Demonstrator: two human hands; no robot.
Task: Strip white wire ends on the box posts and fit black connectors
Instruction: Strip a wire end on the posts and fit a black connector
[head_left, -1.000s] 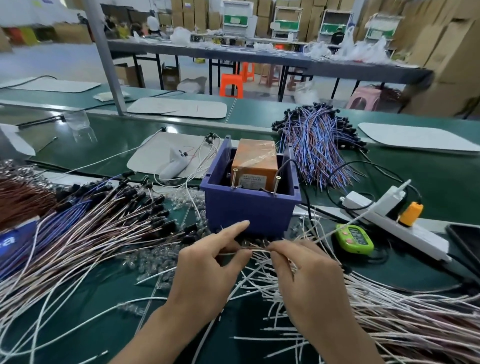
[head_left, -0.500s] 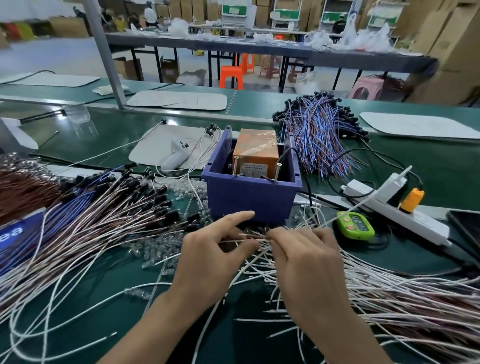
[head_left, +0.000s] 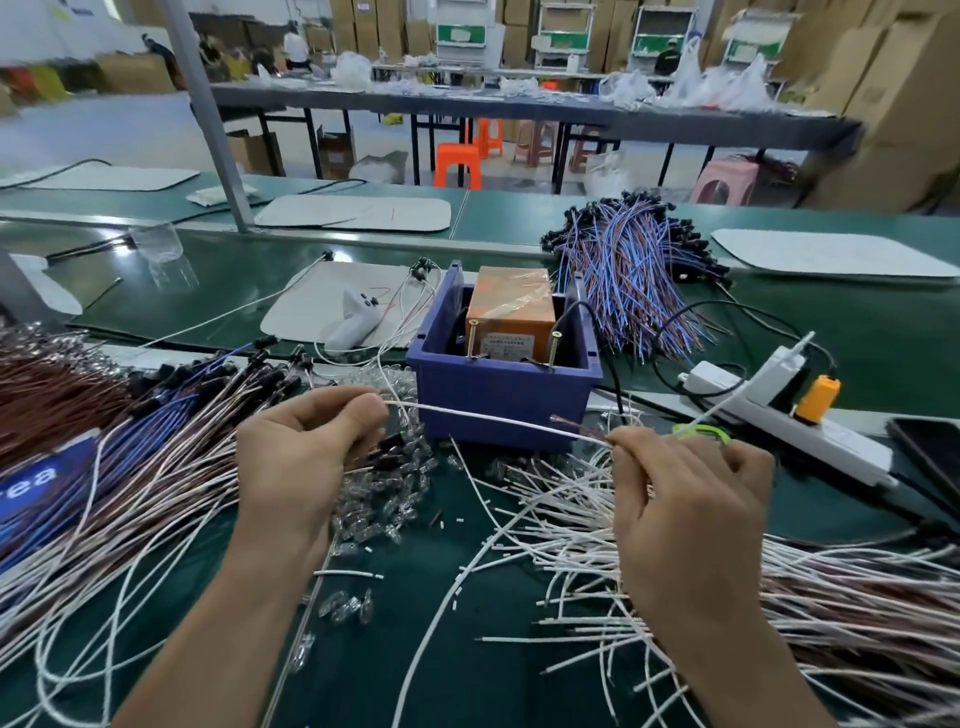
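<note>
Left hand (head_left: 296, 467): centre-left of frame, fingers curled in, thumb and forefinger pinching 1 end of the white wire (head_left: 493, 415).
Right hand (head_left: 685, 519): centre-right, fingertips nipped onto the same wire further along, the other fingers loosely curled.
Where the wire is: pulled nearly straight between both hands, sloping down a touch to the right. It sits just in front of the blue box (head_left: 498, 400) and isn't touching it.
Posts (head_left: 471, 340): 2 brass-looking ones stand upright at the front inside the box, in front of an orange block (head_left: 511, 306). They're above and behind the wire, well clear of it.
Stripped end?: a coppery frayed bit (head_left: 566, 422) shows just left of the right fingertips. Can't tell if it belongs to this wire.
How it'll handle: I'd guess featherlight, thin and floppy with slick insulation. It'll sag or buckle unless kept taut.
Where to grab: I'd pinch close to the end being worked, so only a short stub meets the post.
Fragile bit: the fine strands. Yank too hard and they probably snap off with the sleeve.
Connectors: finished wires with black connectors (head_left: 208, 379) fan out at the left. There are dark bits under the left hand, too small to call.
Spare stock: pile of white wires (head_left: 571, 519) at lower right.
</note>
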